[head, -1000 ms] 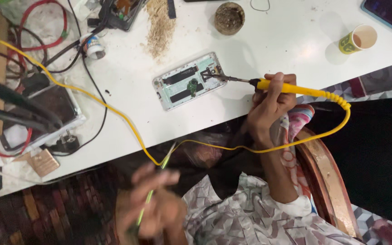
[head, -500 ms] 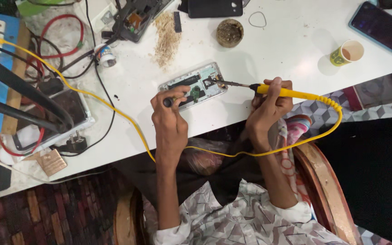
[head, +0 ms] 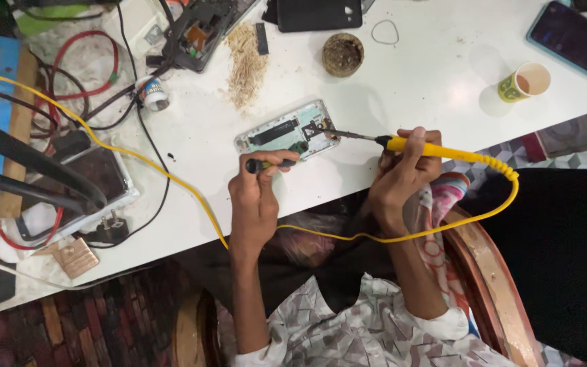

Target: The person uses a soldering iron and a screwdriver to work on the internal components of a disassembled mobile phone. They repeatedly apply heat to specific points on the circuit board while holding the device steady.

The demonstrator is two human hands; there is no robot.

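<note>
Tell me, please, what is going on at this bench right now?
A person seated at a white table is working on an opened phone lying near the table's front edge. The right hand holds a yellow soldering iron with its tip at the phone's right end. The left hand grips a dark-handled tool just below the phone. The iron's yellow cord runs across the table to the left. A paper cup and a second phone lie further off.
</note>
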